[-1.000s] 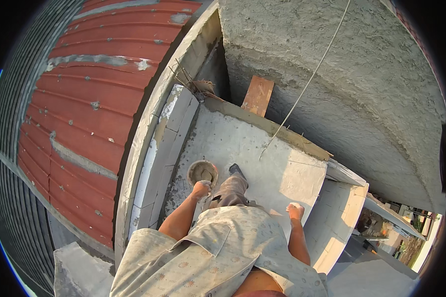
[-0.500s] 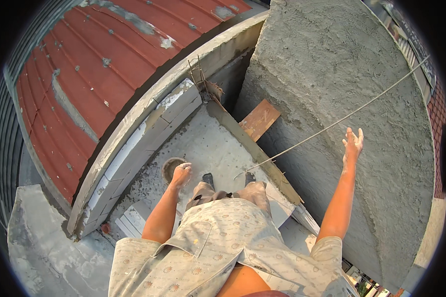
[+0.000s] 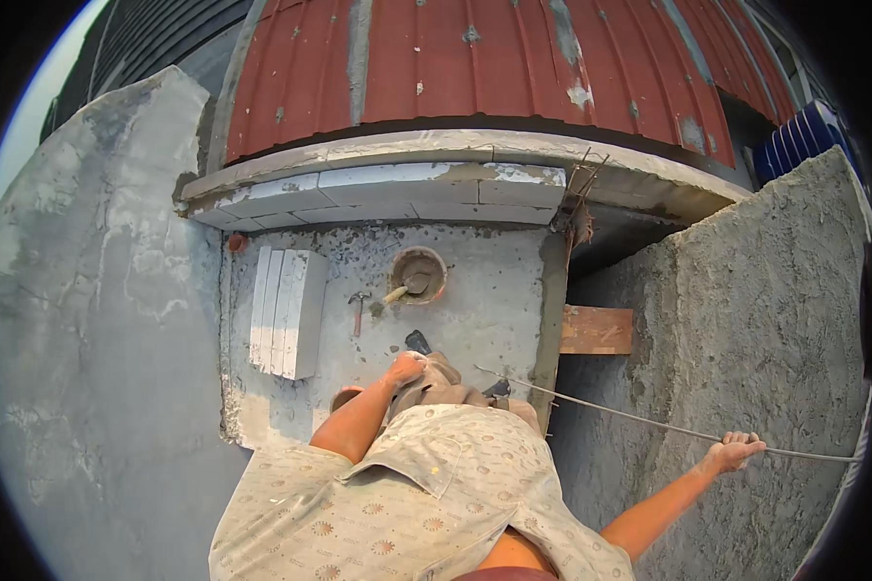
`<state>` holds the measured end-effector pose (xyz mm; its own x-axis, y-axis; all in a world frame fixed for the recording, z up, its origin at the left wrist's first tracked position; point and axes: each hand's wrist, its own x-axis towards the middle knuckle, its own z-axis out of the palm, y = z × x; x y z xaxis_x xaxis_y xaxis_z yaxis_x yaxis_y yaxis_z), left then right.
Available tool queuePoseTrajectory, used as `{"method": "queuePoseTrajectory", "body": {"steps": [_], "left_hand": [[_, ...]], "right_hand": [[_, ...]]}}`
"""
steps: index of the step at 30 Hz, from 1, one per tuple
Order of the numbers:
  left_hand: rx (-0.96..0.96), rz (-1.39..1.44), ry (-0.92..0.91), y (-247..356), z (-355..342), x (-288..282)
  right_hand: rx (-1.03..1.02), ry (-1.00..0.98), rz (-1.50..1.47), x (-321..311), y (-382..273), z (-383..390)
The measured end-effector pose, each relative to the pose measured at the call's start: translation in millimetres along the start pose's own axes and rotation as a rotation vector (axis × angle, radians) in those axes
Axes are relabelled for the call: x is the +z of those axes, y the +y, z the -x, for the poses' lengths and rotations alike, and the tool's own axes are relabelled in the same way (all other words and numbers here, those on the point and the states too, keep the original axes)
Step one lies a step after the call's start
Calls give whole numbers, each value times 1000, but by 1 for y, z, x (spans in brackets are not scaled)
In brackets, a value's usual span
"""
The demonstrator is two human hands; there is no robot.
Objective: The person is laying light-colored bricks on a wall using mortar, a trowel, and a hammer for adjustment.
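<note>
My right hand [image 3: 736, 451] is out to the right, its fingers wrapped round a thin grey rope [image 3: 639, 421]. The rope slants from near my feet toward the right edge. My left hand [image 3: 409, 367] hangs by my thigh with curled fingers, and nothing shows in it. Ahead of it on the floor stands a bucket [image 3: 439, 293] of grey mortar, with a tool's light handle [image 3: 395, 294] leaning on its rim. A claw hammer [image 3: 358, 315] lies to the left of the bucket. Part of another orange-brown container [image 3: 345, 396] shows behind my left forearm.
White blocks [image 3: 289, 312] stand at the left; a low block wall [image 3: 388, 184] runs ahead below a red metal roof [image 3: 455, 68]. Right of the floor's edge is a deep gap, crossed partly by a board [image 3: 596, 330], before a rough plastered wall [image 3: 736, 290]. Wires [image 3: 583, 184] stick up.
My view has swung left, bringing the hammer and the blocks into full sight. My right hand, open and apart from the rope before, has closed on it. The left hand stays curled near my thigh.
</note>
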<state>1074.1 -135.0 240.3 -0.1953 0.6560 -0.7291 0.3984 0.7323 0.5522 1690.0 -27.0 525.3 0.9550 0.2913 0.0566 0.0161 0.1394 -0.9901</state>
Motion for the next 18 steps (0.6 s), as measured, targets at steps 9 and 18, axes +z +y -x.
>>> {"method": "queuePoseTrajectory", "body": {"steps": [9,18], "left_hand": [[507,183,-184,153,63,-20],[1087,601,114,181,137,-123]], "right_hand": [[-16,-793,-239,124,-68,239],[84,-1777,-336,190,-77,517]]}}
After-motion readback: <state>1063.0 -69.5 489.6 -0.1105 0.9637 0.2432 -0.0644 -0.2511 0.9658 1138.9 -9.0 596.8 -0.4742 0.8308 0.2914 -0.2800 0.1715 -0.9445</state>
